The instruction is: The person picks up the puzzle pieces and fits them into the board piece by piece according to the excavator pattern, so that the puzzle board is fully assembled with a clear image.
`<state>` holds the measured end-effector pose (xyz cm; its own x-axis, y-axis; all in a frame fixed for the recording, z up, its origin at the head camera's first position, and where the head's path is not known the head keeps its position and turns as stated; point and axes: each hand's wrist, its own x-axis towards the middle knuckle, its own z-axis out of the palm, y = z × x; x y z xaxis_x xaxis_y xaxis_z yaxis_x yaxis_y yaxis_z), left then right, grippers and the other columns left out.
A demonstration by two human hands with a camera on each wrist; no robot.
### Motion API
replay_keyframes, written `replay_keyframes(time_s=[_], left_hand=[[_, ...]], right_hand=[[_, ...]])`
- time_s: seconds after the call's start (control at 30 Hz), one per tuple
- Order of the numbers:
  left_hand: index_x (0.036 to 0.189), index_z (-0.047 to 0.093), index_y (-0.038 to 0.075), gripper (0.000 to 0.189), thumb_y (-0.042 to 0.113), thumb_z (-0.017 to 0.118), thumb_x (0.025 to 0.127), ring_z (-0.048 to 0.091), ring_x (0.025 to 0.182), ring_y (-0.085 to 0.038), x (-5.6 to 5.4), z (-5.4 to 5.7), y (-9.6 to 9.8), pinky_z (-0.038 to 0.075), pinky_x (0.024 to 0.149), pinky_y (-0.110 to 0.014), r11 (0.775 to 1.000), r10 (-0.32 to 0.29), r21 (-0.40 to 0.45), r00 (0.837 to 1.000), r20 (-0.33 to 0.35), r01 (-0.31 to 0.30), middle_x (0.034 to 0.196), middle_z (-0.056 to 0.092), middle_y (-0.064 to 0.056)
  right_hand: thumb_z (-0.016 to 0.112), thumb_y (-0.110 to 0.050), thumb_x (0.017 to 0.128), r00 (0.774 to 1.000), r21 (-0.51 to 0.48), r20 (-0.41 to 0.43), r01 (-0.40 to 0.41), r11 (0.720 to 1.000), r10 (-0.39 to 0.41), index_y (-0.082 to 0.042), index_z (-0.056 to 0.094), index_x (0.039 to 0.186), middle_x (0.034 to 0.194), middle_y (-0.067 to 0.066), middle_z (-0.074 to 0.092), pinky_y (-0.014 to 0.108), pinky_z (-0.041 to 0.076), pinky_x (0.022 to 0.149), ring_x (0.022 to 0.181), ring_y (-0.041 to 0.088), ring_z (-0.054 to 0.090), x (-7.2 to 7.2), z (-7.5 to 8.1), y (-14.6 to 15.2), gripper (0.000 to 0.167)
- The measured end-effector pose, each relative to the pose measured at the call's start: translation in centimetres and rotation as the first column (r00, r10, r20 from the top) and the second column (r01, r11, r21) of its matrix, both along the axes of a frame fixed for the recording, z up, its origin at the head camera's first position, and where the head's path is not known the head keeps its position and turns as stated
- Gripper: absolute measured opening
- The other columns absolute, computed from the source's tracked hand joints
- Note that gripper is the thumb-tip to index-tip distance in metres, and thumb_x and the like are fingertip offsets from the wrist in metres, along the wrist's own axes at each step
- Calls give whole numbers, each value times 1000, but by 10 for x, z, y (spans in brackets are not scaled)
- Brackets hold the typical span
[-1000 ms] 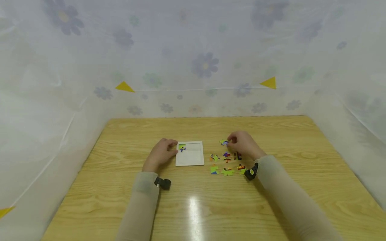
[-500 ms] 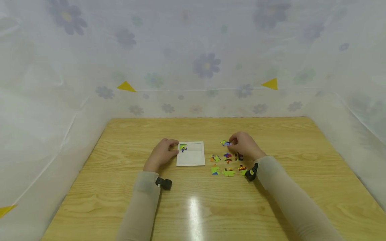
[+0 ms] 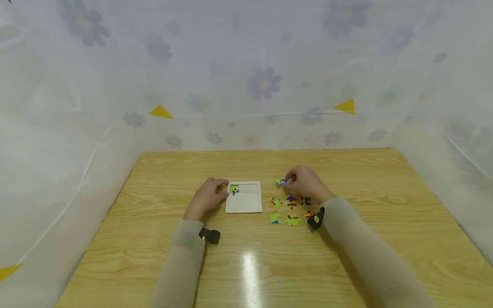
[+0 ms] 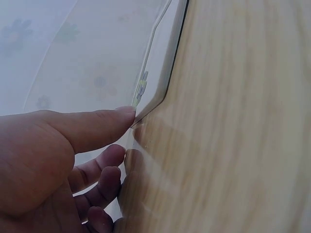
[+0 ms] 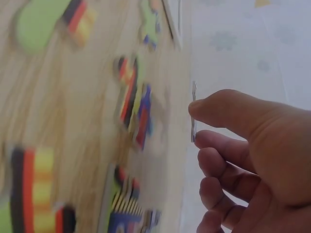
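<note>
My right hand [image 3: 305, 184] pinches a green and blue-purple puzzle piece [image 3: 281, 182] between thumb and fingers. The right wrist view shows this piece [image 5: 194, 88] edge-on, lifted off the table. Beside the white puzzle tray [image 3: 243, 209] my left hand [image 3: 206, 199] rests, its thumb and a fingertip touching the left rim. In the left wrist view, the thumb lies against the tray's corner [image 4: 158, 92] and the other fingers bend loosely. One green puzzle piece with a dark-and-yellow print [image 3: 234, 189] sits in the tray's far left corner.
Several loose puzzle pieces lie in two rows right of the tray, among them a green one [image 3: 293, 220], a red and purple one [image 3: 291, 202] and a green and orange one [image 3: 275, 202]. The wooden table [image 3: 185, 269] meets flower-printed white sheeting [image 3: 231, 85] behind.
My right hand has lifted the green and blue-purple puzzle piece and moved it a little left, towards the tray. The left hand has stayed at the tray's rim.
</note>
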<state>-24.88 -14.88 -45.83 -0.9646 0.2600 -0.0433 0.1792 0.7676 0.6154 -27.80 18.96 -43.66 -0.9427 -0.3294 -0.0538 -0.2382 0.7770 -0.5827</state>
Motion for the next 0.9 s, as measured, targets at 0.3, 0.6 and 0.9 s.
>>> replay_keyframes(time_s=[0.3, 0.6, 0.9], left_hand=[[137, 59, 13, 41, 21, 66, 97, 55, 109, -26, 1, 1, 1, 45, 94, -46, 1000, -2, 7, 1000, 4, 2, 118, 55, -10], [137, 59, 13, 41, 21, 66, 97, 55, 109, -27, 1, 1, 0, 46, 94, -46, 1000, 11, -2, 1000, 5, -11, 118, 54, -11], [139, 58, 15, 42, 22, 65, 98, 55, 107, -26, 2, 2, 3, 46, 92, -46, 1000, 9, -17, 1000, 22, -8, 119, 53, -11]], right_hand=[[75, -23, 87, 997, -5, -26, -74, 997, 74, -3, 72, 110, 93, 6, 62, 37, 47, 71, 80, 21, 54, 2, 11, -34, 30], [75, -26, 88, 994, 2, -27, -108, 994, 108, -7, 73, 109, 95, 3, 61, 37, 46, 73, 83, 20, 53, 2, 9, -65, 28], [78, -24, 87, 993, 8, 10, -114, 993, 114, -8, 73, 106, 93, 1, 63, 36, 48, 75, 83, 18, 55, 1, 3, -89, 26]])
